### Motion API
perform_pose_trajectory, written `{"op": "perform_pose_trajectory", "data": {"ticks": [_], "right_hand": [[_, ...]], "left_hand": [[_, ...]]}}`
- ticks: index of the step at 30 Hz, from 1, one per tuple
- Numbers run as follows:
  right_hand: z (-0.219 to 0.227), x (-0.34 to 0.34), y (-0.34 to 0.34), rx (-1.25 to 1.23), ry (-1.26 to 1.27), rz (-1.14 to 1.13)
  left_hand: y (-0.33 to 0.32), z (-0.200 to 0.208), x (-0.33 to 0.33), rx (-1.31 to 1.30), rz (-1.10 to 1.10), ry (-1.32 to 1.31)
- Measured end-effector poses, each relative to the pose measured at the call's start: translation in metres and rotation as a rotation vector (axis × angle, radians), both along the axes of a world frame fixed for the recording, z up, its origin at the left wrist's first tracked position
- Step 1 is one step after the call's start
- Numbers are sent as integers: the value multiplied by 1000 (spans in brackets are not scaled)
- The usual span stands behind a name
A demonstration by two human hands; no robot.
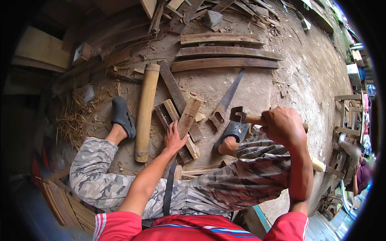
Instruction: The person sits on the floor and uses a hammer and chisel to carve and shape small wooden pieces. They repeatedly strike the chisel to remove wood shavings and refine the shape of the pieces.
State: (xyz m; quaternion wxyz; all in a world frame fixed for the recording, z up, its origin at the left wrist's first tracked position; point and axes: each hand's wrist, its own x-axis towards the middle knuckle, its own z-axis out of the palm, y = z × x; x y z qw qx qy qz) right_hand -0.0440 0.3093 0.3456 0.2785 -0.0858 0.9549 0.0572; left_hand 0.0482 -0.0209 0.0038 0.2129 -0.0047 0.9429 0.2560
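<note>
My left hand (175,138) grips the near end of a short wooden board (190,113), which is tilted over pieces of wood on the ground between my feet. Beneath it lie a pale wood strip (171,108) and a long dark plank (171,82). My right hand (283,124) is closed around the wooden handle of a hatchet (238,115), raised near my right knee. Its dark metal head points left, over my right clog (234,131) and apart from the board. A handsaw (226,101) with a wooden grip rests on the ground just beyond that foot.
A thick bamboo pole (147,108) lies beside my left clog (122,116). Farther off are three wooden beams (229,52), a grey stone (212,18) and scrap wood. Straw-like shavings (78,116) are heaped at left. At far right, a person (362,176) sits near wooden frames.
</note>
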Motion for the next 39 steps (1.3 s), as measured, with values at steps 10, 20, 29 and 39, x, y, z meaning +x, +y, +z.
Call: {"op": "perform_pose_trajectory", "data": {"ticks": [10,20,29,39], "right_hand": [[10,-24,7,7,54,-20],[-5,-18,7,76,-4,-53],[-88,22,5,-130,85,-182],[-270,39,-88,-703,109,-628]], "left_hand": [[41,11,-27,-448,-169,-293],[42,11,-59,-316,-180,-7],[53,-8,-73,-191,-3,-424],[43,-5,-70,-91,-16,-432]]}}
